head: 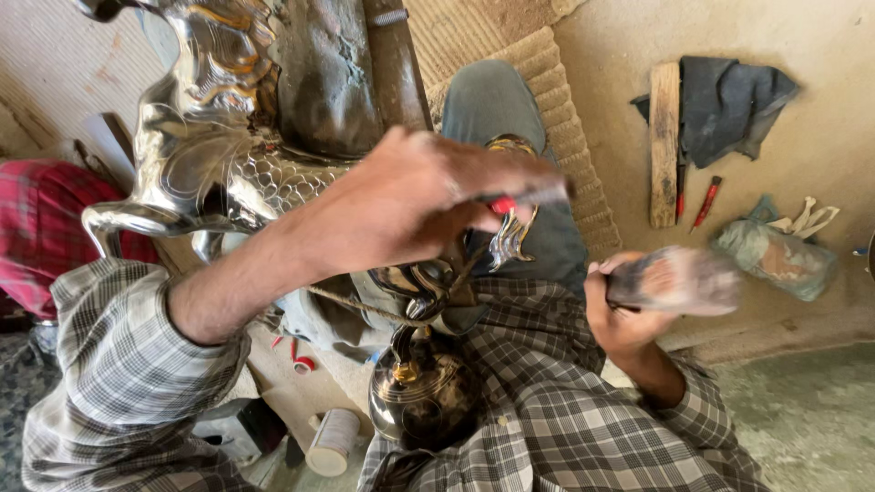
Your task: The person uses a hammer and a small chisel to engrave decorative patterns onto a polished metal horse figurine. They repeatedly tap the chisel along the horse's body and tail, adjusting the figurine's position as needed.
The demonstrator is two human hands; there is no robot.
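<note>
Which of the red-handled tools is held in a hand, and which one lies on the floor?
The red-handled tool gripped by the left hand over the shiny metal piece is held; the other red-handled tool lies untouched beside the wooden plank.
</note>
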